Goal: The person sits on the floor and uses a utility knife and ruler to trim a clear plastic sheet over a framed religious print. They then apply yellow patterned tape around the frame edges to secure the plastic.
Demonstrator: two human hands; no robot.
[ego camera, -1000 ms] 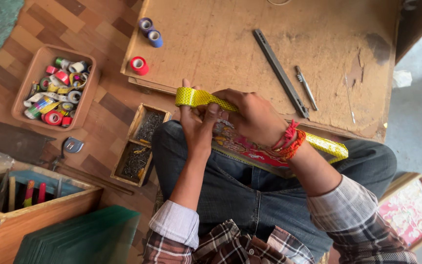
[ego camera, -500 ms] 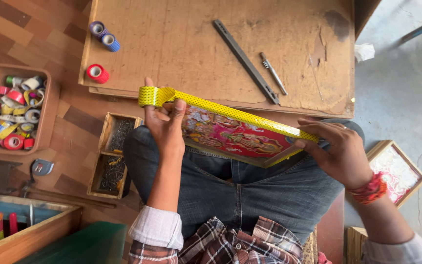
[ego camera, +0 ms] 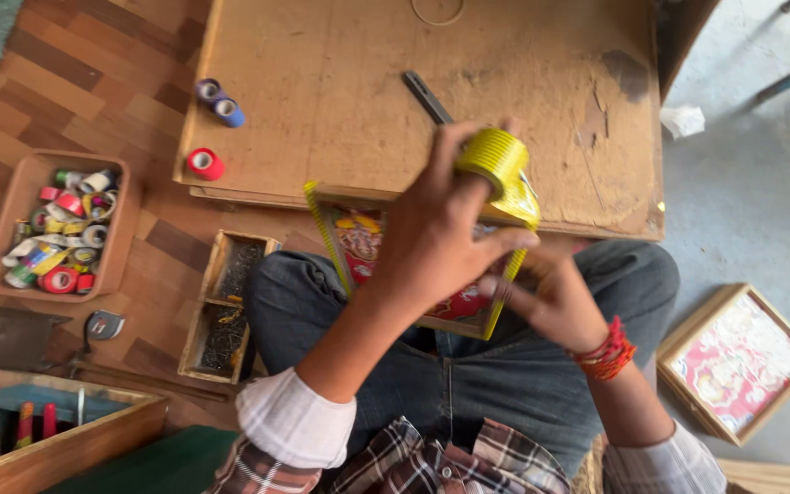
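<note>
Both hands on picture (ego camera: 395,265): left hand (ego camera: 441,233) grips tape roll (ego camera: 496,165).

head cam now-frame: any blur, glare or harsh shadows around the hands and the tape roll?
Head view: left hand and yellow tape roll slightly motion-soft, edges smeared; right hand softer still, partly hidden behind the left. Lighting diffuse daylight, shadows faint, no glare on the wooden board. Concrete floor at right is brightest, near washed out. Tray of tape rolls stays readable.

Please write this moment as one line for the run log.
left hand: holds yellow tape roll | right hand: on picture panel edge | panel on lap
</note>
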